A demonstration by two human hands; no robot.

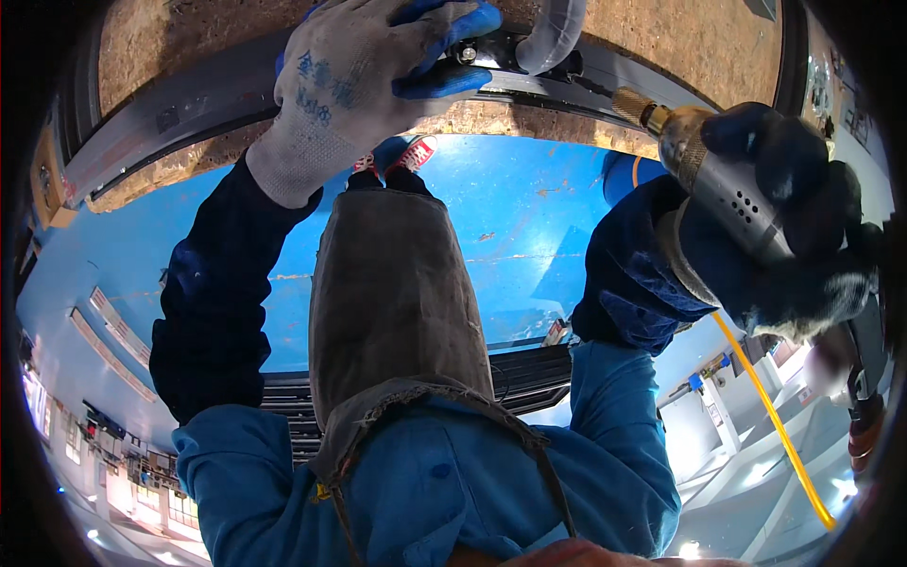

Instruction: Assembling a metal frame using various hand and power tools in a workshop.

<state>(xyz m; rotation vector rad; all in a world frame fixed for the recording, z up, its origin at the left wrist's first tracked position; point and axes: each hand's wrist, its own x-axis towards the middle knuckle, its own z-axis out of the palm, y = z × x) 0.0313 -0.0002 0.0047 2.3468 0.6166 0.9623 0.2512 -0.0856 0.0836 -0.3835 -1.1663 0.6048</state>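
My left hand [364,80], in a pale grey knit glove with blue-coated fingers, grips a long dark metal bar [213,109] at the top. Its thumb and forefinger lie on either side of a small black fitting [466,54] with a bright screw head. In a dark glove, my right hand [784,208] is wrapped round a silver air drill [732,203] with a knurled brass-coloured chuck. The drill's thin dark bit points left toward the bar; whether it touches cannot be made out. A curved grey tube [556,36] rises from the bar between my hands.
The bar rests on a worn wooden bench top [690,42]. A yellow hose [775,425] hangs below my right hand. A blue round container [628,177] stands under the bench edge on the blue floor [510,217]. Dark long profiles [529,378] lie behind me.
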